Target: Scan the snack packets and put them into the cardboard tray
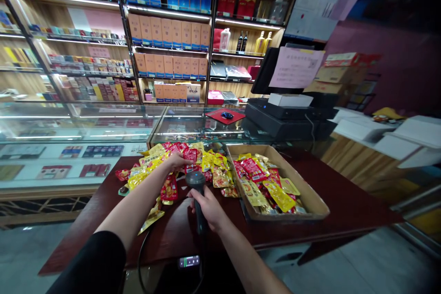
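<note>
In my right hand (207,206) is a black handheld barcode scanner (195,179), its head pointing away from me and its cable hanging toward the table's front edge. My left hand (177,161) reaches into a loose pile of snack packets (148,172) and has its fingers closed on a red snack packet (190,155). That packet is just beyond the scanner's head. Red and yellow packets surround the left hand. Another red packet (169,188) lies below its wrist. To the right stands an open cardboard box (312,200) holding many similar packets.
The dark red table (347,193) meets a glass display counter (165,124). A red mouse pad (215,114) with a mouse, and a monitor (267,71), stand behind. Stocked shelves (172,48) line the back. A lit phone-like screen (189,262) is below the table's front edge.
</note>
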`<state>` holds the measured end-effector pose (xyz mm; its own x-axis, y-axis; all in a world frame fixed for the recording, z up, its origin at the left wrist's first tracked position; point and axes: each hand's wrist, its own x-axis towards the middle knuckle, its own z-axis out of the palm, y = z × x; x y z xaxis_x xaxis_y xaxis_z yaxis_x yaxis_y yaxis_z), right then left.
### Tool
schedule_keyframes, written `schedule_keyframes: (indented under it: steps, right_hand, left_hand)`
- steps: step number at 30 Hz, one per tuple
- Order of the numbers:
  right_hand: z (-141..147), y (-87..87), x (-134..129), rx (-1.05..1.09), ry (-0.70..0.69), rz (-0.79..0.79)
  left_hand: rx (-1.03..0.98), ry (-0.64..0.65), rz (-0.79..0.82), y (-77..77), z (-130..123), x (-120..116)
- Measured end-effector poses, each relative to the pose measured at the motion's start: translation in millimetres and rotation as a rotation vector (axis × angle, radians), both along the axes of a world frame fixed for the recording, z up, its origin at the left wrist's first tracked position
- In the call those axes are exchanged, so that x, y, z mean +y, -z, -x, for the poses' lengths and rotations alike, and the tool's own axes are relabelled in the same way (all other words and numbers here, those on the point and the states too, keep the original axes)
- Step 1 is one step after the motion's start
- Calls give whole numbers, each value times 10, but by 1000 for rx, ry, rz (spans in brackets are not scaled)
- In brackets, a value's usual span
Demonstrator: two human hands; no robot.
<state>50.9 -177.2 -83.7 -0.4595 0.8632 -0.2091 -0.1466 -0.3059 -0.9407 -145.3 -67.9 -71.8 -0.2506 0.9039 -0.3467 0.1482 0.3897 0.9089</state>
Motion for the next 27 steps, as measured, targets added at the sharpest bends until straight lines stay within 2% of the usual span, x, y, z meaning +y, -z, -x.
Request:
schedule_keyframes:
  steps: [6,14,20,27]
  right_hand:
    - [3,48,21,-33,0,-58]
    - [-8,56,94,-34,21,-71]
    - [-21,51,97,-10,21,-82]
    - [-39,2,100,-2,58,-53]
  left_hand:
    - [-35,15,46,-2,-29,9]
    - [38,50,46,-26,-95,107]
    - [209,29,3,-18,-74,157]
    - [25,66,22,-78,-155,127]
